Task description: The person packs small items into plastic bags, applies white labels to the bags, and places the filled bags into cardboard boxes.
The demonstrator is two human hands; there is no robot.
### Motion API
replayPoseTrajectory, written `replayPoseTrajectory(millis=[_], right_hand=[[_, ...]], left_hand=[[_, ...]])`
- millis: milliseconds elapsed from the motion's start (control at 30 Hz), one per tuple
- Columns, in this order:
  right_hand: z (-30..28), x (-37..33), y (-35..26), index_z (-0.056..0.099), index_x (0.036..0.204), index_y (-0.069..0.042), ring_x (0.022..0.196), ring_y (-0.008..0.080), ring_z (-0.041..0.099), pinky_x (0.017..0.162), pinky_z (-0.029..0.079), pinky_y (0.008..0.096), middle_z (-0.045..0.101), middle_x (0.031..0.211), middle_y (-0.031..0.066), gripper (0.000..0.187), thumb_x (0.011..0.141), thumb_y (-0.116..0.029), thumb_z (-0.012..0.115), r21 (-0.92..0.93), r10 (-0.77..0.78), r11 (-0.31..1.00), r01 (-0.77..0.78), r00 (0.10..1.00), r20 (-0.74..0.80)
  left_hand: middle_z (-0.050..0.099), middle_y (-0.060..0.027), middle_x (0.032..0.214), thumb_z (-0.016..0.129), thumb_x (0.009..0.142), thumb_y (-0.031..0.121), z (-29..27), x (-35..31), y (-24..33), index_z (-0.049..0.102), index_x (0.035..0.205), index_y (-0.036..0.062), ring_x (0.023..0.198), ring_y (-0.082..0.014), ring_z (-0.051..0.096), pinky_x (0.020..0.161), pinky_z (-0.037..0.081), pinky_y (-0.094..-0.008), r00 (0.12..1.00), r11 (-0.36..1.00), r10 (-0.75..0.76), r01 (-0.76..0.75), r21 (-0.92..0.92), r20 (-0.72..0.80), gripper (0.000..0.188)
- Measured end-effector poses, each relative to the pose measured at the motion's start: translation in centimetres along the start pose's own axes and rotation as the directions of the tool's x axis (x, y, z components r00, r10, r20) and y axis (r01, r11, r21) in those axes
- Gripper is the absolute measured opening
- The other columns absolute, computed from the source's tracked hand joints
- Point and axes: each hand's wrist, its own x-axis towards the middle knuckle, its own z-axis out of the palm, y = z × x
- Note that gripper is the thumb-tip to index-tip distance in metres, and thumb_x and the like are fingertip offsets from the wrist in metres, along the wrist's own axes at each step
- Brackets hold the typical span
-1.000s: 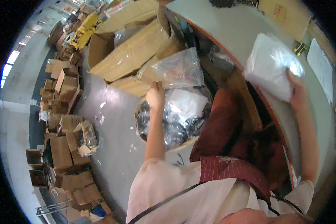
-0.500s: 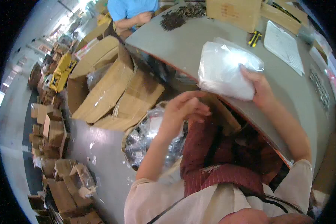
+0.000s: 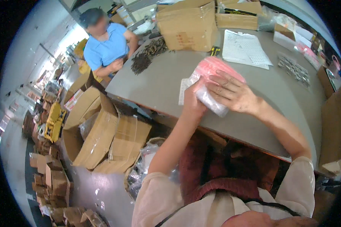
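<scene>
A stack of clear plastic bags with a pink-red end (image 3: pixel 219 67) is held between my two hands over the grey table. My left hand (image 3: pixel 195 99) grips its near left side, the fingers partly hidden by the stack. Across its top lies my right hand (image 3: pixel 233 92), fingers bent over the bags and thumb out of sight. A small white printed sheet (image 3: pixel 183 90) shows just left of my left hand; whether it touches the stack I cannot tell.
On the table (image 3: pixel 155 89) are dark metal pieces (image 3: pixel 142 62), a cardboard box (image 3: pixel 187 30), a yellow-black cutter (image 3: pixel 215 51), papers (image 3: pixel 244 48) and small metal parts (image 3: pixel 294 70). A person in blue (image 3: pixel 109 47) sits across. Open cartons (image 3: pixel 110 140) stand left.
My left hand has come up from below the table edge onto the bags. The stack has turned, now showing its pink-red end, and my right hand has shifted over its top. The view has tilted up.
</scene>
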Motion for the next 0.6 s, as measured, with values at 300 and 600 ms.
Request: replayPoseTrajectory(millis=[300,600], right_hand=[[-3.2,-1.3,3.7,0.033,0.151,0.0,0.148,0.0351,0.026,0.121,0.022,0.0417,0.03,0.158,0.02,0.108,0.064,-0.033,0.089,0.737,0.619,-0.022,-0.675,0.57,0.54],[-1.6,-3.0,4.6,0.039,0.144,0.002,0.125,0.0262,0.054,0.107,0.041,0.0375,0.057,0.131,0.0168,0.088,0.07,-0.016,0.082,0.679,0.575,-0.44,-0.587,0.397,0.716]], left_hand=[[0.056,-0.0189,0.131,0.055,0.098,0.017,2.5,1.7,-2.0,0.044,0.139,-0.0015,0.122,-0.0347,0.056,0.107,0.044,-0.0503,1.0,0.998,-0.005,0.006,-0.06,0.025,0.046],[0.056,-0.0189,0.133,0.056,0.1,0.024,4.6,3.8,-1.0,0.044,0.139,-0.0045,0.125,-0.0332,0.055,0.108,0.041,-0.0455,0.997,0.987,-0.072,0.068,0.144,0.019,0.05]])
